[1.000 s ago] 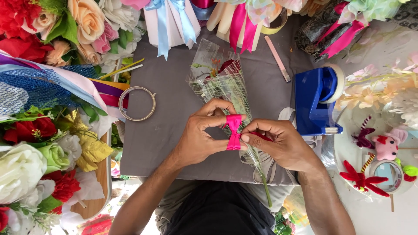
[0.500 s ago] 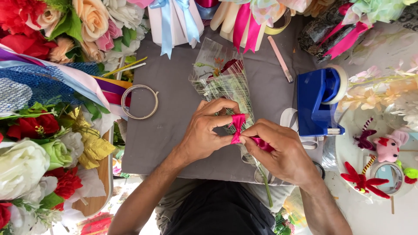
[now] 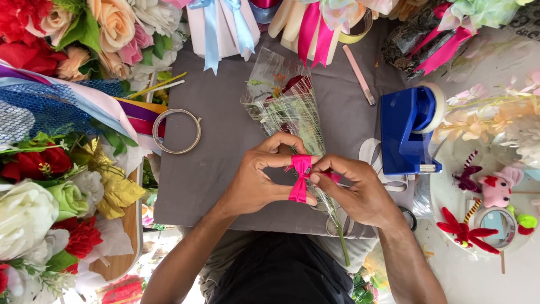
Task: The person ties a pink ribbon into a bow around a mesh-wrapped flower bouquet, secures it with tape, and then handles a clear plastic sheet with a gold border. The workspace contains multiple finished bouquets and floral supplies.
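Observation:
A single flower wrapped in clear cellophane (image 3: 284, 107) lies on a grey mat (image 3: 225, 152), its green stem (image 3: 339, 236) pointing toward me. A bright pink ribbon (image 3: 300, 177) is wound around the wrap's narrow neck. My left hand (image 3: 261, 180) pinches the ribbon from the left, thumb and fingers on its knot. My right hand (image 3: 360, 191) pinches the ribbon's other end from the right. Both hands meet over the wrap's neck, hiding the stem there.
A blue tape dispenser (image 3: 408, 132) stands right of the hands. A ring of tape (image 3: 177, 130) lies left on the mat. Artificial flowers (image 3: 50, 186) crowd the left side. Ribbon bows (image 3: 315, 22) line the far edge. Small pink and red toys (image 3: 484, 197) sit at right.
Both hands have shifted slightly while working the pink ribbon; the ribbon now sits tighter and more upright around the wrap's neck. The flower stays in place.

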